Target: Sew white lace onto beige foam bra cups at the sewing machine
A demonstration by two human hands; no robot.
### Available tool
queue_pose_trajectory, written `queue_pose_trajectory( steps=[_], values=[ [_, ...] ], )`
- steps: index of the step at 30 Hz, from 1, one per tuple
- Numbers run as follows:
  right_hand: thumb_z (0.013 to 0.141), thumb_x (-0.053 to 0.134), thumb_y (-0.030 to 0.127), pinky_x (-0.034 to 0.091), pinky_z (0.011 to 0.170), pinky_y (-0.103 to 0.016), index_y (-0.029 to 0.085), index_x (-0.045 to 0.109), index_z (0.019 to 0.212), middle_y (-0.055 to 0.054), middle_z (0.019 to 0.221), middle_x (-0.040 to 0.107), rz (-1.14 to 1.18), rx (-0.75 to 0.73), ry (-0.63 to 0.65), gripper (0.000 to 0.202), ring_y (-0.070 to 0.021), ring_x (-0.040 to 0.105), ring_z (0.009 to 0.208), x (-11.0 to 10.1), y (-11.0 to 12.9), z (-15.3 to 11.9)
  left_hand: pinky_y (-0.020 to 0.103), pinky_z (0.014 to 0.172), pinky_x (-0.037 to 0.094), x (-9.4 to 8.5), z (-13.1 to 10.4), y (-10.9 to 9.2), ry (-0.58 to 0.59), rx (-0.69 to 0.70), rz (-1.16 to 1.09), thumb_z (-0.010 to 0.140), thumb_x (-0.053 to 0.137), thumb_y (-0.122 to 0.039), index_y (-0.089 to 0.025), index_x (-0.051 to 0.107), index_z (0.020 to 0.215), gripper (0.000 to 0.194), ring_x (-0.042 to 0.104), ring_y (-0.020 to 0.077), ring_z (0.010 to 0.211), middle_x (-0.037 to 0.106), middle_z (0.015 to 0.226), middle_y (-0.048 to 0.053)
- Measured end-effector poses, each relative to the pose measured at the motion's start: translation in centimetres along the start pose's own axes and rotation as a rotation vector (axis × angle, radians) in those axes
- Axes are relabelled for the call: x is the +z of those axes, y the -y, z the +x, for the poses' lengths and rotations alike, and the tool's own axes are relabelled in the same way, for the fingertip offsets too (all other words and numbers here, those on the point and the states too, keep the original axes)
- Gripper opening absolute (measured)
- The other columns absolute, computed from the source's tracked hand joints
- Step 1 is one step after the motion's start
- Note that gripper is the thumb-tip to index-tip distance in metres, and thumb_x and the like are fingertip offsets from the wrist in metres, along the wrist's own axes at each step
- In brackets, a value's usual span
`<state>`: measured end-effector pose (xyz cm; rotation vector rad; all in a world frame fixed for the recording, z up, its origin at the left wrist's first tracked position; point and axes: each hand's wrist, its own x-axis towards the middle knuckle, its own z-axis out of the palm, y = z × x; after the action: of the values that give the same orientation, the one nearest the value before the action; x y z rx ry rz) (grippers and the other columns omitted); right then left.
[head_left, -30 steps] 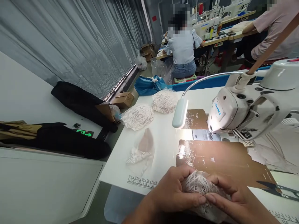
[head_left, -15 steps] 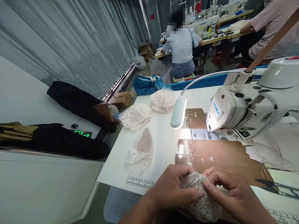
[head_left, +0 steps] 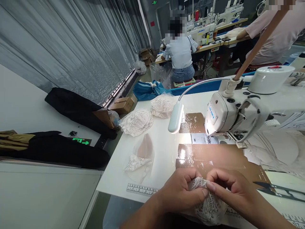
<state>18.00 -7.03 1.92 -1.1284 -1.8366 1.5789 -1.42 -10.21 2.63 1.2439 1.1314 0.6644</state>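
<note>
White lace fabric (head_left: 209, 206) is bunched between my two hands at the table's front edge. My left hand (head_left: 184, 190) pinches its upper edge between thumb and fingers. Close beside it, my right hand (head_left: 228, 187) grips the same edge, thumb and forefinger pressed together. The lace hangs down below both hands, and its lower part runs out of view. To the left a lace and beige cup-shaped piece (head_left: 140, 156) lies flat on the white table (head_left: 164, 140). Thread snips (head_left: 276, 189) lie to the right of my right hand.
A sewing machine (head_left: 224, 111) stands at the right, with a bendable lamp (head_left: 176, 117) beside it. Two lace stacks (head_left: 137, 122) sit at the back left. Brown taped board (head_left: 214, 156) covers part of the table. Two people (head_left: 182, 54) sit beyond.
The view has shifted slightly right. Both hands stay on the lace; its top edge now looks more gathered between my fingertips, and my right thumb sits nearer the left one.
</note>
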Motion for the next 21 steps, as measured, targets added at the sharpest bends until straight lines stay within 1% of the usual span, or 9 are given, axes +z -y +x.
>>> queue_pose_trajectory(
  steps=[3,5,8,11,14,16,19,20,21],
  values=[
    [0.085,0.057,0.053,0.033,0.052,-0.024,0.020,0.054,0.062,0.003,0.057,0.050,0.001,-0.019,-0.045,0.039,-0.0119,0.044,0.055,-0.4,0.7,-0.4,0.020,0.056,0.033,-0.1,0.2,-0.4,0.049,0.059,-0.061,0.072,0.073,-0.036,-0.015,0.055,0.082,0.030,0.041,0.0094,0.063,0.048,0.071,-0.002],
    [0.084,0.058,0.052,0.032,0.051,-0.024,0.020,0.054,0.061,0.003,0.056,0.050,-0.008,-0.023,-0.069,0.039,-0.0117,0.044,0.054,-0.7,0.9,-0.5,0.021,0.058,0.034,0.0,0.4,-0.5,0.052,0.088,-0.090,0.074,0.073,-0.038,-0.013,0.059,0.082,0.030,0.043,0.0101,0.065,0.051,0.073,0.000],
    [0.082,0.059,0.052,0.030,0.050,-0.024,0.020,0.054,0.062,0.003,0.057,0.048,0.007,-0.011,-0.056,0.038,-0.0117,0.041,0.054,-1.0,0.6,-0.2,0.020,0.055,0.032,0.7,1.2,-0.2,0.010,0.081,-0.191,0.075,0.073,-0.042,-0.011,0.060,0.074,0.033,0.040,0.0087,0.061,0.049,0.067,0.000],
    [0.080,0.061,0.053,0.029,0.050,-0.024,0.020,0.055,0.063,0.004,0.056,0.044,0.066,0.017,-0.024,0.038,-0.0116,0.038,0.055,-1.1,0.0,0.4,0.020,0.053,0.031,1.3,1.9,0.4,-0.024,0.010,-0.372,0.069,0.078,-0.044,-0.012,0.055,0.066,0.039,0.038,0.0070,0.055,0.045,0.060,-0.002],
    [0.080,0.058,0.058,0.037,0.053,-0.025,0.022,0.061,0.072,0.001,0.064,0.055,0.091,0.023,-0.074,0.037,-0.0144,0.048,0.060,-1.8,-0.6,0.6,0.021,0.052,0.032,0.4,1.9,0.1,-0.134,-0.040,-0.497,0.065,0.079,-0.048,-0.014,0.049,0.064,0.044,0.039,0.0077,0.053,0.046,0.057,-0.003],
    [0.080,0.057,0.060,0.043,0.059,-0.026,0.023,0.065,0.080,-0.002,0.076,0.064,0.058,0.025,-0.171,0.038,-0.0178,0.057,0.069,-2.7,-1.1,0.3,0.021,0.053,0.032,-1.2,1.5,-0.9,-0.288,0.008,-0.397,0.068,0.075,-0.049,-0.015,0.049,0.065,0.043,0.039,0.0086,0.053,0.046,0.058,-0.003],
    [0.083,0.054,0.058,0.047,0.064,-0.027,0.025,0.065,0.083,-0.003,0.081,0.066,-0.075,0.013,-0.267,0.035,-0.0200,0.060,0.077,-4.7,-1.9,-0.2,0.023,0.057,0.030,-3.4,1.9,-2.8,-0.553,0.188,0.076,0.080,0.065,-0.042,-0.017,0.047,0.061,0.036,0.037,0.0111,0.057,0.042,0.059,-0.003],
    [0.086,0.051,0.057,0.047,0.064,-0.027,0.025,0.064,0.082,-0.002,0.079,0.064,-0.144,0.002,-0.260,0.035,-0.0197,0.059,0.075,-5.4,-2.2,-0.2,0.025,0.059,0.030,-3.7,2.5,-3.2,-0.599,0.259,0.245,0.082,0.063,-0.037,-0.018,0.045,0.058,0.036,0.036,0.0125,0.058,0.039,0.059,-0.002],
    [0.088,0.048,0.055,0.046,0.062,-0.027,0.026,0.064,0.082,-0.002,0.077,0.063,-0.218,-0.013,-0.239,0.034,-0.0195,0.059,0.073,-6.0,-2.4,-0.1,0.027,0.062,0.031,-3.7,3.5,-3.3,-0.600,0.326,0.382,0.082,0.061,-0.033,-0.019,0.043,0.055,0.036,0.035,0.0141,0.060,0.037,0.059,-0.002]
  ],
)
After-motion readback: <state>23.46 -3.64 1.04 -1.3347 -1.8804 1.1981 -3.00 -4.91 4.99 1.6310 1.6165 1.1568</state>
